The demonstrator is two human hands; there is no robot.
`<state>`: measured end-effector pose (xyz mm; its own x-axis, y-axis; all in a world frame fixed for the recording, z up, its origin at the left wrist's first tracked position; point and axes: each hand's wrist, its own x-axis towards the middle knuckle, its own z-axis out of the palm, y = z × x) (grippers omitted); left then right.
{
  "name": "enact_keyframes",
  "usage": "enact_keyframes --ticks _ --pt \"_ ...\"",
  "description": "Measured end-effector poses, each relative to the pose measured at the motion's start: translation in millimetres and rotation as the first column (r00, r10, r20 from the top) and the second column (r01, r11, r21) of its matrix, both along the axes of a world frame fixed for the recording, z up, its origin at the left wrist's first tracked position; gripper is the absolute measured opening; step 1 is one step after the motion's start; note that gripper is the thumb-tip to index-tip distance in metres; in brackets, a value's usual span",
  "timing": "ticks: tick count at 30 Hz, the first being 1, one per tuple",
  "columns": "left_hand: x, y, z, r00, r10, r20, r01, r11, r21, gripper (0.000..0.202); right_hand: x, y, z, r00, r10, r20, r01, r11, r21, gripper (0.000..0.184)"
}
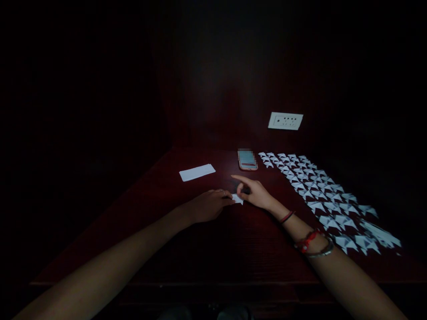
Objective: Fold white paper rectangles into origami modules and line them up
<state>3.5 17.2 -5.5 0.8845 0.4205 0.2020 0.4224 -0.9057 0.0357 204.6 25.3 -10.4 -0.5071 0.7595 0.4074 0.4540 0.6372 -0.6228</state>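
A small piece of folded white paper (238, 199) lies low over the dark red table, between my two hands. My left hand (210, 205) is closed on its left side, the thumb and fingertips pressed together, with a ring on one finger. On the paper's upper right edge, my right hand (255, 193) pinches with thumb and a bent finger, while its index finger points out to the left. The exact fold of the paper is too small and dim to make out. Farther back on the left lies a stack of white paper strips (197, 172).
Rows of folded white paper pieces (313, 183) cover the table's right side, with loose narrow strips (382, 233) beside them. A phone (247, 160) with a lit screen lies near the back wall. A white socket plate (285, 121) is on that wall. The surroundings are dark.
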Motion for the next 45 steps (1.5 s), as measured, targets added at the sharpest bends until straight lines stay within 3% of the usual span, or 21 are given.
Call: enact_keyframes --ticks 17,36,45 --pt "2 -5 -1.4 0.998 0.065 0.005 -0.065 0.998 0.023 0.037 2 -6 6.0 0.979 0.126 0.163 -0.150 0.979 0.141 0.061" --pt "2 -2 -6.7 0.998 0.058 0.008 -0.058 0.998 -0.007 0.042 1 -16 12.7 0.980 0.069 0.187 -0.088 0.992 0.093 0.071" --pt "0 -1 -9.1 0.998 0.052 0.019 -0.052 0.999 -0.011 0.040 2 -6 3.0 0.986 -0.088 0.141 0.071 0.990 0.120 0.060"
